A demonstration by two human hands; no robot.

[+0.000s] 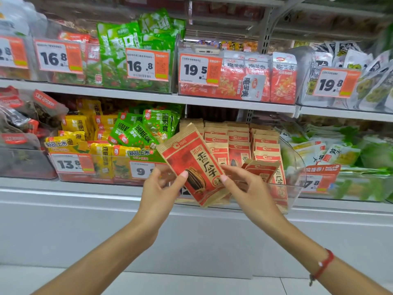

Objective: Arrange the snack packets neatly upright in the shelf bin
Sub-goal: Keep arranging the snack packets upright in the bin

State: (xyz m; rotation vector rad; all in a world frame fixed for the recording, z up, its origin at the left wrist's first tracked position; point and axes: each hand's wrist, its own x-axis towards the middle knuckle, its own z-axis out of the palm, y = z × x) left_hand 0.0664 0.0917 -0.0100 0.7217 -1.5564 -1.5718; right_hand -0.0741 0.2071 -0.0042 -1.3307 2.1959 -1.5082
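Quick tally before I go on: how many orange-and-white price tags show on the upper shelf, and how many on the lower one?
Upper shelf price tags: 5, one cut off at the left edge
Lower shelf price tags: 3, one partly behind the held packet
Total: 8

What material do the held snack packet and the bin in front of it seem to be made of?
Snack packet: apparently kraft paper, matte brown edges with crimped seals, red print.
Bin: clear hard plastic, glossy; the packets behind show through its wall.
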